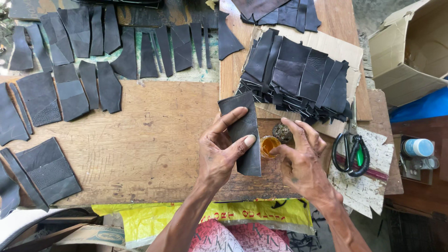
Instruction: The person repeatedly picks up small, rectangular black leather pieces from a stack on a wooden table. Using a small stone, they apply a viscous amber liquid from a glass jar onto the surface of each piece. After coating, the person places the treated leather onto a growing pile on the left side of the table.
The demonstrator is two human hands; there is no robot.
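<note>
My left hand grips a dark leather piece, long and roughly rectangular, held upright over the wooden table. Thumb and index finger pinch it from the left side. My right hand hovers just right of it with its fingers spread and holds nothing; its fingertips sit beside a small round pot of amber glue. A dark lid or cap lies just behind the pot.
A stack of cut black leather pieces rests on cardboard behind my hands. Many single pieces are spread over the table's left side. Black-handled scissors lie at the right. An open cardboard box stands at far right.
</note>
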